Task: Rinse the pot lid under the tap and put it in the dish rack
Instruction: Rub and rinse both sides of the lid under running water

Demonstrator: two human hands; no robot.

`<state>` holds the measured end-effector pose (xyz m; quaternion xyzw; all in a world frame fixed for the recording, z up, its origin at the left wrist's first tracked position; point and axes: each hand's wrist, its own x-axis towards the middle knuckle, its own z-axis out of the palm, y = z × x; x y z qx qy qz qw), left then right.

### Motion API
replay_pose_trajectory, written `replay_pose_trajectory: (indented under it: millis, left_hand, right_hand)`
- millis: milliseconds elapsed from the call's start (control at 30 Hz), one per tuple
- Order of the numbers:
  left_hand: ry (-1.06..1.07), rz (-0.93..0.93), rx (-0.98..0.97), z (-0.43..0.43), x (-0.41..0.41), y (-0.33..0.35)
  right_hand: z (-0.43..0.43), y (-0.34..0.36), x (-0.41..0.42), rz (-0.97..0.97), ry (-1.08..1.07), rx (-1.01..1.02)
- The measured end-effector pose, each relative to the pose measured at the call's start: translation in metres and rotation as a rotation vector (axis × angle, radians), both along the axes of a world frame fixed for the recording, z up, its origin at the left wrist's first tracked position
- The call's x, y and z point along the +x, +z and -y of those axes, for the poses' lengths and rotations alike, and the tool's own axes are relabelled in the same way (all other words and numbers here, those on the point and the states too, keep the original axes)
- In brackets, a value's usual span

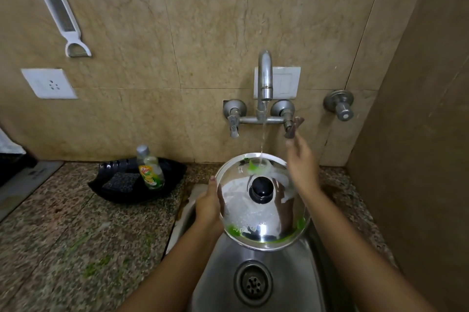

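A shiny steel pot lid [256, 212] with a black knob is held over the steel sink [291, 273], smeared with white foam and green soap. My left hand [209, 204] grips its left rim. A thin stream of water from the wall tap [264, 78] lands on the lid's far edge. My right hand [300, 162] is raised just below the tap's right handle [291, 126], fingers apart, blurred, holding nothing. No dish rack is in view.
A black tray [121, 192] on the granite counter at the left holds a dish soap bottle [149, 168] and a dark scrub pad [120, 181]. A peeler [63, 17] hangs on the tiled wall. A side wall stands close on the right.
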<state>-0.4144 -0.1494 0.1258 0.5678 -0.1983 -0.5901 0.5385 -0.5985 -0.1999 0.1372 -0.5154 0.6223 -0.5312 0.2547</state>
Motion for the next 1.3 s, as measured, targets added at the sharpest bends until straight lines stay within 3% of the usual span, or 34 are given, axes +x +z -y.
replay_pose_trajectory:
  millis: [167,267,400,500,600,700,900,1133,1300]
  left_hand:
    - [-0.014,0.110,-0.025,0.005,-0.004,-0.001]
    - [-0.013,0.132,-0.032,0.005,-0.007,0.002]
    - [0.018,0.097,0.013,0.009,0.000,-0.002]
    - [0.055,0.064,0.005,0.016,0.003,-0.009]
    - [0.110,0.070,0.003,0.019,0.003,-0.013]
    - [0.146,0.035,0.051,0.018,0.002,-0.019]
    - [0.036,0.049,0.079,0.006,-0.016,-0.020]
    - [0.002,0.114,0.027,0.018,-0.009,-0.014]
    - [0.047,0.140,-0.048,0.016,-0.006,-0.020]
  right_hand:
    - [-0.016,-0.024,-0.003,-0.574,0.339,-0.130]
    - [-0.005,-0.025,-0.017,-0.663,0.547,-0.104]
    - [-0.012,-0.030,-0.023,-0.787,0.493,-0.068]
    - [-0.027,-0.033,-0.017,-0.800,0.562,-0.099]
    - [-0.041,-0.039,-0.022,-0.809,0.375,-0.022]
    - [-0.075,-0.050,-0.006,-0.745,0.307,-0.100]
    - [-0.082,-0.051,0.038,-0.972,0.681,-0.216]
    - [-0.097,-0.052,0.013,-0.939,0.682,-0.108]
    - [-0.074,-0.062,-0.033,-0.782,0.265,0.154]
